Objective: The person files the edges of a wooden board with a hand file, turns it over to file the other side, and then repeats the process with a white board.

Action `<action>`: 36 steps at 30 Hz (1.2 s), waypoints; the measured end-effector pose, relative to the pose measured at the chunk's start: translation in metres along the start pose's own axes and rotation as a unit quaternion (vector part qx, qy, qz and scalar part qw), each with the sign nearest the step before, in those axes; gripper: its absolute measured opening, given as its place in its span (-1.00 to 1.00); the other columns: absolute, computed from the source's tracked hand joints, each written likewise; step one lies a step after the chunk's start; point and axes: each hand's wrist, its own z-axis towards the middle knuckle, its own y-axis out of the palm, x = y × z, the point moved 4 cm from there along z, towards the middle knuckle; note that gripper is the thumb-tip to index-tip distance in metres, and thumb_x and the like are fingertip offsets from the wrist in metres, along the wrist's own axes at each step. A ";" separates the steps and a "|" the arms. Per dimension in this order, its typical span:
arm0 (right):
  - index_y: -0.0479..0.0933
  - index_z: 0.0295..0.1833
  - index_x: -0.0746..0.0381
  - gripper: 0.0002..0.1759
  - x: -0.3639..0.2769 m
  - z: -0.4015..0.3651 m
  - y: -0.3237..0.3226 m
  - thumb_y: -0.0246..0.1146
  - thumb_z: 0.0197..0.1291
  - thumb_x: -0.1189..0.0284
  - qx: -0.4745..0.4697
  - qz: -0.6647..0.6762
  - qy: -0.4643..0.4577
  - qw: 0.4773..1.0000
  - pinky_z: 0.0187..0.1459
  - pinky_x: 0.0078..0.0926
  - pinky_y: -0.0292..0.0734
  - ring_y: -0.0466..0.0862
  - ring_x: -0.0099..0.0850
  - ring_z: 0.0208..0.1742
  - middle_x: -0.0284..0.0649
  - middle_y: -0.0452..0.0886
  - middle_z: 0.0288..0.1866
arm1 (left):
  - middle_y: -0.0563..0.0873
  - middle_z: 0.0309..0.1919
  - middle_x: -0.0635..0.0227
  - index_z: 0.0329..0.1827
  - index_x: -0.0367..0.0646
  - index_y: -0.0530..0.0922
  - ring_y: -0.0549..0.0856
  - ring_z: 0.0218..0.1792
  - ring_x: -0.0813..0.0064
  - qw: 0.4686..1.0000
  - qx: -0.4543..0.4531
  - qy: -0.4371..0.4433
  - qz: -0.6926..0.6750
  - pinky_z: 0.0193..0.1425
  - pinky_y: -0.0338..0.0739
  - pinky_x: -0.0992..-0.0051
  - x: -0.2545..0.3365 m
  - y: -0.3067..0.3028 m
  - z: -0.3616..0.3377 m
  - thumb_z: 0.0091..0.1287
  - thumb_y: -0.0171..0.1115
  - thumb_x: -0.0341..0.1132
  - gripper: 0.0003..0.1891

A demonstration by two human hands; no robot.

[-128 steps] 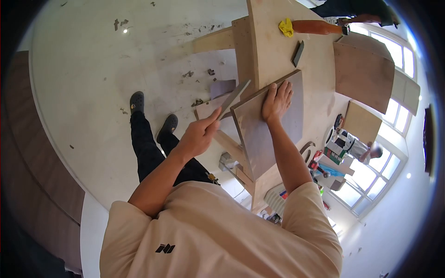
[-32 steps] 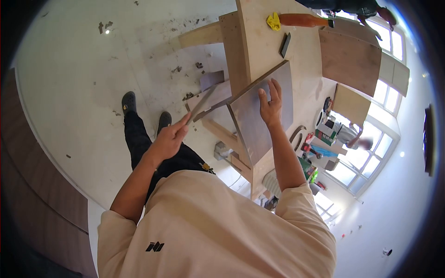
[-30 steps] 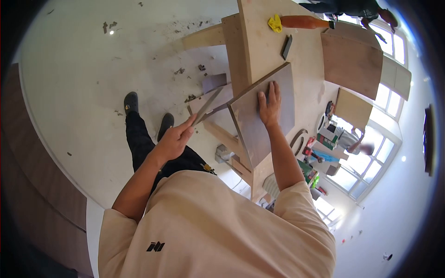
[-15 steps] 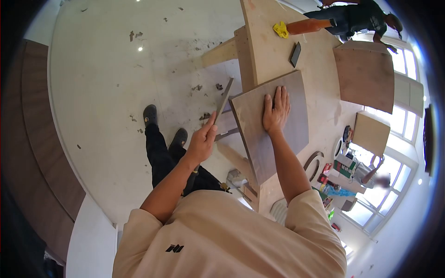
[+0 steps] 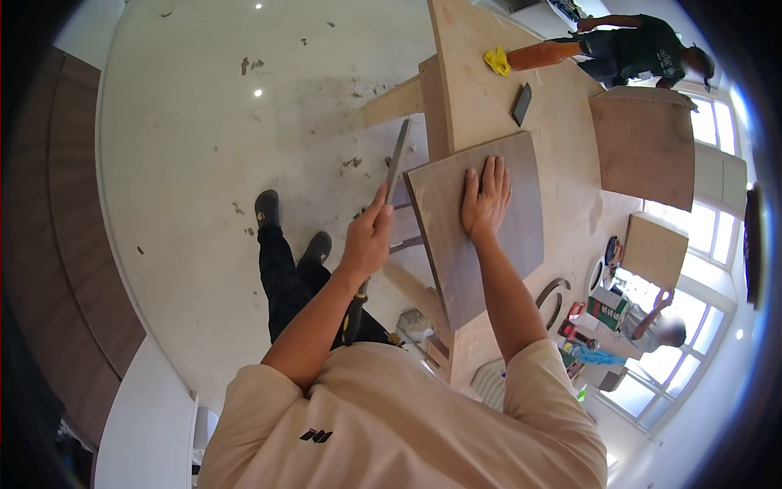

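Note:
My left hand is closed around a long flat metal file, whose black and yellow handle sticks out below the fist. The file's blade points away from me, close beside the left edge of a grey-brown wooden panel. That panel lies flat at the edge of a pale wooden workbench and reaches a little past it. Pressed flat on the panel's upper face is my right hand, fingers stretched out and holding nothing.
A dark flat block and a yellow crumpled cloth lie farther along the bench. Curved strips rest at the right. Two other people stand beyond the bench near upright boards. Debris dots the floor.
My left hand has shifted slightly forward and right, and the file stands steeper in view. My right hand stays on the panel. The person at the far end has moved their arm.

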 end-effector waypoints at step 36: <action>0.26 0.59 0.13 -0.26 -0.003 0.007 -0.005 0.02 0.46 -0.05 0.011 0.006 0.006 1.000 0.61 0.08 -0.14 0.10 -0.04 0.67 -0.15 0.19 0.67 | 0.59 -0.43 -0.04 0.53 -0.07 0.37 0.59 -0.40 0.14 0.961 -0.221 -0.001 0.165 -0.10 0.55 0.40 0.050 -0.041 0.051 0.58 0.09 -0.20 -0.51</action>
